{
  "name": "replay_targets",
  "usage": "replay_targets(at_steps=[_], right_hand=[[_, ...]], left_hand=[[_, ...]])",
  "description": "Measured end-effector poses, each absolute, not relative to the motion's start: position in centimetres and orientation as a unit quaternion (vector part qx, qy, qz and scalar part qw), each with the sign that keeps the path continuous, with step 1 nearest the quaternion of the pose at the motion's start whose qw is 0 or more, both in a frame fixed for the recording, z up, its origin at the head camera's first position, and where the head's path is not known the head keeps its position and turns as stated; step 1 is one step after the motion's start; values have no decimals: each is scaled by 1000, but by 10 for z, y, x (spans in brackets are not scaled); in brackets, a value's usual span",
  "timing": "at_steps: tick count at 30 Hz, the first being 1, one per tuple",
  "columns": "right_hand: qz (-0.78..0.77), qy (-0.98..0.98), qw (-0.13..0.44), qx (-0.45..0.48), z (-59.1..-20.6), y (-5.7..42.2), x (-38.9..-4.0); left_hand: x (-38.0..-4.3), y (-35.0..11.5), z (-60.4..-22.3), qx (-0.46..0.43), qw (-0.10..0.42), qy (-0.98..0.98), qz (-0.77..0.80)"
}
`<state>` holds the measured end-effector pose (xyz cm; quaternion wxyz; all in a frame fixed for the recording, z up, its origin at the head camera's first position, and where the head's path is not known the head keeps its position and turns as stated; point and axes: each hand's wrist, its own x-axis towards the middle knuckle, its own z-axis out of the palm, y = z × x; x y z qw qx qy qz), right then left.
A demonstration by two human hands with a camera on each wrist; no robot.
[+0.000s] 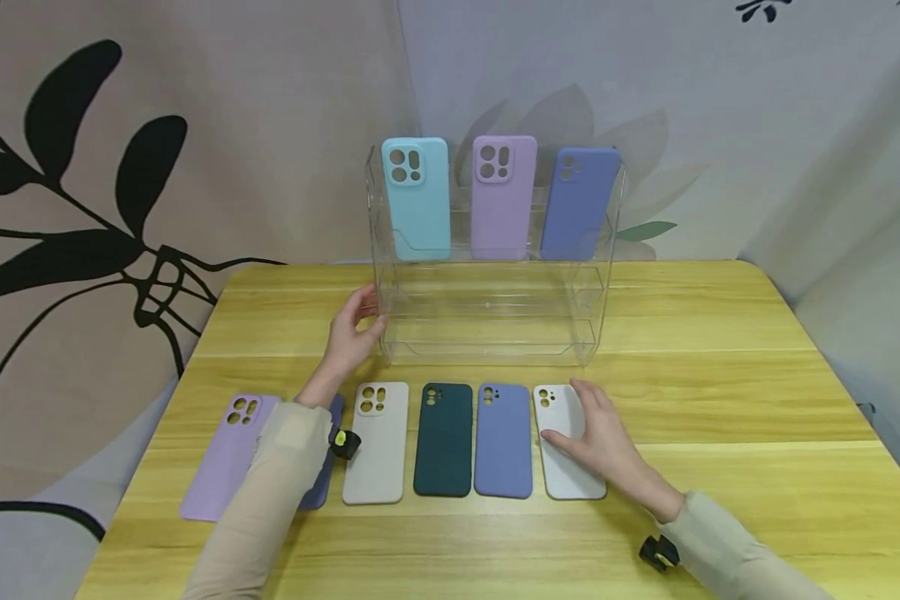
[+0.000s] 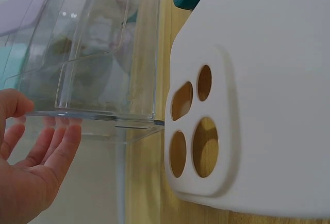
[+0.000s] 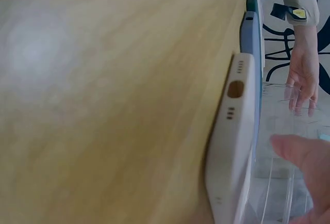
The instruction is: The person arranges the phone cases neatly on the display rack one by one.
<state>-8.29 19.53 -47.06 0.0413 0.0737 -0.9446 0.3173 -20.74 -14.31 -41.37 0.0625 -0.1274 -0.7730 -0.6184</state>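
My left hand [image 1: 351,333] grips the left side of a clear tiered display stand [image 1: 487,354], its thumb at the front edge and fingers against the side panel. My right hand [image 1: 598,429] spans a white phone case [image 1: 566,467] lying at the right end of a row; in the right wrist view the thumb hangs above it, apart from it. Along the row lie a blue case [image 1: 503,450], a dark green case [image 1: 442,450] and an off-white case [image 1: 375,462]. Under the left forearm, a darker blue case [image 1: 317,493] is partly hidden.
On the stand's top tier lean a light blue case [image 1: 422,208], a purple case [image 1: 504,212] and a blue-violet case [image 1: 579,208]. Another purple case [image 1: 221,467] lies at the table's left. A patterned wall covering [image 1: 307,125] rises behind the wooden table [image 1: 720,375].
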Motion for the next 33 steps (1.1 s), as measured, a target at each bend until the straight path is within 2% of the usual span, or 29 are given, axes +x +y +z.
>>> replay_targets(at_steps=[10,24,33], right_hand=[[296,-951,32,78,-477,194,-85],[276,-960,-30,49,-470,184,-91],[260,-964,-28,53,-471,185,-95]], left_hand=[[-207,-144,-415,-132,66,-771,-620],[-208,-143,-415,-134,66,-769,-621],[-208,-144,-415,-132,63,-772,-618]])
